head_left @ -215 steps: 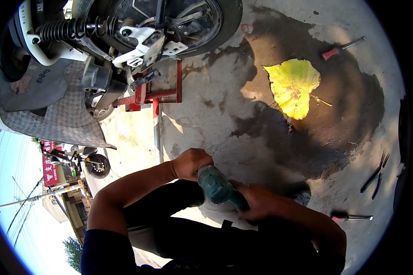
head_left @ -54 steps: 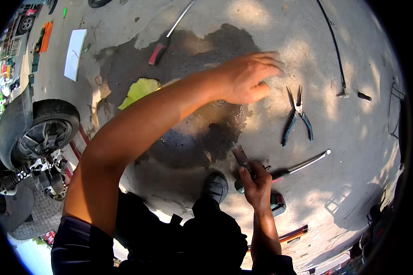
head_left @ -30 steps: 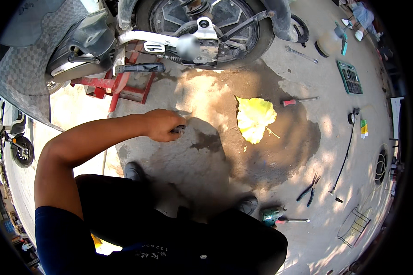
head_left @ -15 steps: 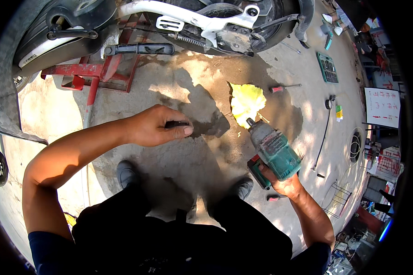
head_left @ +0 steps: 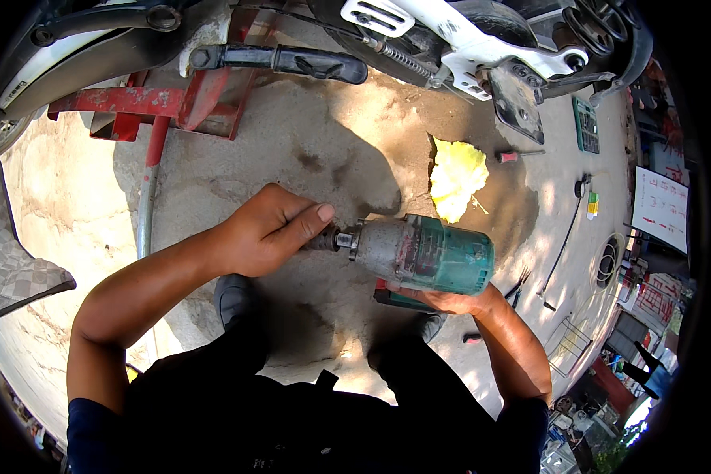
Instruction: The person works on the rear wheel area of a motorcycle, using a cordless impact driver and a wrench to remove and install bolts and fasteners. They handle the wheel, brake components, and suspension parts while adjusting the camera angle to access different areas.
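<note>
My left hand (head_left: 268, 231) is closed around a dark, ridged socket (head_left: 322, 240), thumb on top; most of the socket is hidden by the fingers. The socket meets the metal nose of a green and grey cordless impact wrench (head_left: 446, 254), which lies nearly level and points left. I cannot tell whether the socket is fully seated. Beneath the wrench body, my right hand (head_left: 460, 302) grips the handle, its fingers partly covered. A red and dark battery (head_left: 395, 295) shows below the tool. Both hands are above the ground, in front of my legs.
Ahead is a tilted scooter or motorcycle with a white swing arm (head_left: 529, 57) and black footrest (head_left: 320, 65). A red metal stand (head_left: 118, 101) is at left. On the concrete lie a yellow leaf (head_left: 457, 180), screwdriver (head_left: 510, 157), green tool case (head_left: 585, 126) and wire rack (head_left: 570, 347).
The impact wrench has swung from pointing up-left to nearly level and moved left. Its nose now meets the socket in my left hand. The view has shifted too.
</note>
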The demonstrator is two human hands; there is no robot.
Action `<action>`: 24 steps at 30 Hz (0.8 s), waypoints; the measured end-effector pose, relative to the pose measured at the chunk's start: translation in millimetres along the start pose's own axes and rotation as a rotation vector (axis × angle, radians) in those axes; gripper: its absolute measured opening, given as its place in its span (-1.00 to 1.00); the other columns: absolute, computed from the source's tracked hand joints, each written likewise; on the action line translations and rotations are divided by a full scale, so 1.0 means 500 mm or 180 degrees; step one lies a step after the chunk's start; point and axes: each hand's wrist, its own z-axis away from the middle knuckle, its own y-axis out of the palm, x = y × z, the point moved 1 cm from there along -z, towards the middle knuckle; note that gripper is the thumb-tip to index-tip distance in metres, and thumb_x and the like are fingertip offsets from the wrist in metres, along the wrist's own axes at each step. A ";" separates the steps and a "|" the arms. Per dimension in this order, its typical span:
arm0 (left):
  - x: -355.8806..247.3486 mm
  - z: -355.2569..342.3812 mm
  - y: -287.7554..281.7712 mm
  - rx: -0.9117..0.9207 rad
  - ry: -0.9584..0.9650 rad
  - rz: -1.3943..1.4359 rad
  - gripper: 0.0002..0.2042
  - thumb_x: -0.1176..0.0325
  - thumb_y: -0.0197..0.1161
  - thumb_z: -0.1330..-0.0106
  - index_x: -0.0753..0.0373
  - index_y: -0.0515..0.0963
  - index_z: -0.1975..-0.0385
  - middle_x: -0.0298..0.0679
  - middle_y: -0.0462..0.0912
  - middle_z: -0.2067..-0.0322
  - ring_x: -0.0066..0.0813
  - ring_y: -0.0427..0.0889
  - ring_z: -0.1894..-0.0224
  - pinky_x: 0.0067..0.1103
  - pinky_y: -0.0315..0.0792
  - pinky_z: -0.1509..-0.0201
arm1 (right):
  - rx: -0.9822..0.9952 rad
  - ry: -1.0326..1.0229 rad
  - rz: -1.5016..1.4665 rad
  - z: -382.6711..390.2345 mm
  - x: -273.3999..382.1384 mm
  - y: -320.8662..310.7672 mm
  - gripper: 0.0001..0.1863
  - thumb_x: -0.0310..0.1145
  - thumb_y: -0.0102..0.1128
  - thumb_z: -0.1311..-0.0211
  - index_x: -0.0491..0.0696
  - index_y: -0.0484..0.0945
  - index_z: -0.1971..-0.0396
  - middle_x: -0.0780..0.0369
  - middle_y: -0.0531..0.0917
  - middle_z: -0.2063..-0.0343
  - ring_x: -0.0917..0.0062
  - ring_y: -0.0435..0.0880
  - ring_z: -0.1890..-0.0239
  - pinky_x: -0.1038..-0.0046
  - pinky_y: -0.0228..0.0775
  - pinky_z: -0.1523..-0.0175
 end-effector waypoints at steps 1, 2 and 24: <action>0.004 -0.003 -0.003 -0.0074 0.0267 -0.0265 -0.55 0.21 -0.05 -0.55 0.38 0.53 0.55 -0.22 0.32 0.79 -0.52 0.35 0.71 -0.47 0.22 0.57 | 0.0040 -0.0157 0.0073 -0.004 -0.011 -0.007 -0.68 -0.26 0.30 -0.20 0.08 0.60 0.04 0.28 0.66 0.08 0.36 0.59 -0.01 0.38 0.44 -0.11; 0.001 -0.006 -0.006 -0.0109 0.0335 -0.0453 -0.56 0.27 -0.03 -0.53 0.37 0.40 0.64 -0.15 0.27 0.79 -0.42 0.32 0.73 -0.39 0.22 0.56 | 0.0025 -0.0246 -0.0032 -0.007 -0.022 -0.016 -0.67 -0.28 0.32 -0.19 0.08 0.58 0.03 0.29 0.65 0.10 0.36 0.59 0.00 0.38 0.44 -0.11; -0.003 -0.044 0.028 -0.1278 0.2112 -0.3215 -0.78 0.28 0.22 -0.11 0.21 0.42 0.67 -0.35 0.36 0.69 -0.44 0.44 0.68 -0.49 0.33 0.59 | 0.0208 0.2435 -0.4197 -0.042 0.055 0.015 -0.64 -0.29 0.27 -0.32 -0.19 0.51 0.00 0.26 0.56 0.54 0.51 0.52 0.56 0.38 0.42 0.36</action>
